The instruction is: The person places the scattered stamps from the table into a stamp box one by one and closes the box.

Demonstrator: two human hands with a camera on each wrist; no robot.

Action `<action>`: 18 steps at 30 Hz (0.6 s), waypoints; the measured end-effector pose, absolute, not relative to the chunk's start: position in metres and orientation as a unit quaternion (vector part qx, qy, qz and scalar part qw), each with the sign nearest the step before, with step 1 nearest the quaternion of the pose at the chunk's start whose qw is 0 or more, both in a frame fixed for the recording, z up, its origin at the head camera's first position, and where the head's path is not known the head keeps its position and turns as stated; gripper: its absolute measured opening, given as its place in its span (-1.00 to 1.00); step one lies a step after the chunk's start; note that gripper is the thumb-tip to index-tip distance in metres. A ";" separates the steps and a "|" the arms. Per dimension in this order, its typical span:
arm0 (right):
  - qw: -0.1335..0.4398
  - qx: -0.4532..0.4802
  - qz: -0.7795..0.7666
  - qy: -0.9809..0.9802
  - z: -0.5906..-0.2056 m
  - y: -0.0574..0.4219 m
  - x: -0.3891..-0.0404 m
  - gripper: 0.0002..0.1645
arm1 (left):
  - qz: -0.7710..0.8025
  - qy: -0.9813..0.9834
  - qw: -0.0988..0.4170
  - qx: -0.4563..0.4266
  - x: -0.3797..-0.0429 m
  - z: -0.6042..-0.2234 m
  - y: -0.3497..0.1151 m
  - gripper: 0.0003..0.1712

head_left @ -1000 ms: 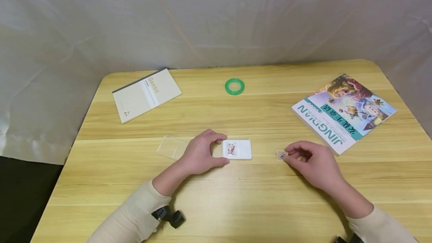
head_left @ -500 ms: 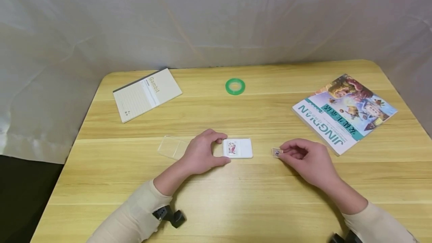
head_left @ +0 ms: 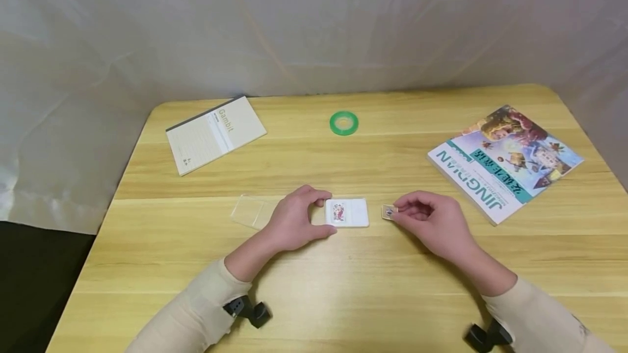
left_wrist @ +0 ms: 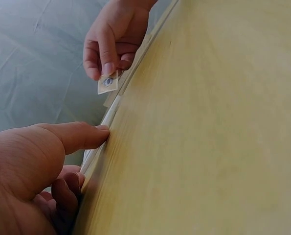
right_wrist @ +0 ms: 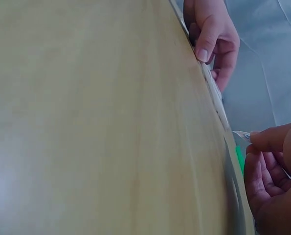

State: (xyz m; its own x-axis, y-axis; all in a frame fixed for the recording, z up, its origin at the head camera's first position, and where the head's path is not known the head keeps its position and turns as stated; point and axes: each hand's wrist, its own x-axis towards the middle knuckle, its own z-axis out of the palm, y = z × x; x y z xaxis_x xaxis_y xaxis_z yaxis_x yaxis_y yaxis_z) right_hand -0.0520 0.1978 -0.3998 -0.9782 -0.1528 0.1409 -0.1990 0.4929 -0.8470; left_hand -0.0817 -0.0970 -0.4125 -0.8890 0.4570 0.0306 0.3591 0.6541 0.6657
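Observation:
In the head view a small flat white case (head_left: 354, 213) lies on the table, a square picture with a red figure (head_left: 339, 212) in its left half. My left hand (head_left: 293, 221) holds the case's left end between thumb and fingers. Just right of the case, my right hand (head_left: 436, 223) pinches a small clear-edged square tile with a dark emblem (head_left: 387, 211) between thumb and forefinger. The left wrist view shows this tile (left_wrist: 107, 83) tilted, hanging from the fingertips above the case's edge. A clear plastic lid (head_left: 247, 211) lies left of my left hand, partly hidden behind it.
A roll of green tape (head_left: 344, 123) lies at the back of the wooden table (head_left: 314, 298). The notebook (head_left: 216, 135) is at the back left. A colourful book (head_left: 505, 162) lies at the right, beyond my right hand.
My right hand has moved left with the tile, bringing it closer to the white case. My left hand stays on the case.

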 end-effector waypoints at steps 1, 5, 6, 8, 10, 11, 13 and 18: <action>0.020 0.100 0.499 -0.860 -0.399 0.196 -0.053 -0.81 | 0.349 0.907 0.069 0.226 -0.082 -0.412 -0.097 -0.28; 0.003 0.093 0.517 -0.851 -0.399 0.188 -0.059 -0.80 | 0.347 0.908 0.066 0.225 -0.082 -0.412 -0.096 -0.28; -0.002 0.091 0.521 -0.849 -0.398 0.186 -0.060 -0.80 | 0.347 0.908 0.065 0.225 -0.082 -0.412 -0.096 -0.28; -0.014 0.090 0.529 -0.844 -0.399 0.181 -0.062 -0.80 | 0.346 0.909 0.066 0.224 -0.082 -0.412 -0.095 -0.28; -0.025 0.089 0.535 -0.840 -0.400 0.176 -0.065 -0.80 | 0.346 0.909 0.068 0.223 -0.082 -0.412 -0.095 -0.27; -0.030 0.090 0.537 -0.838 -0.400 0.174 -0.066 -0.80 | 0.346 0.909 0.069 0.222 -0.082 -0.412 -0.095 -0.27; -0.040 0.093 0.539 -0.836 -0.401 0.170 -0.068 -0.81 | 0.347 0.909 0.071 0.221 -0.083 -0.411 -0.095 -0.27; -0.054 0.102 0.531 -0.839 -0.401 0.161 -0.072 -0.83 | 0.349 0.908 0.071 0.221 -0.083 -0.410 -0.096 -0.27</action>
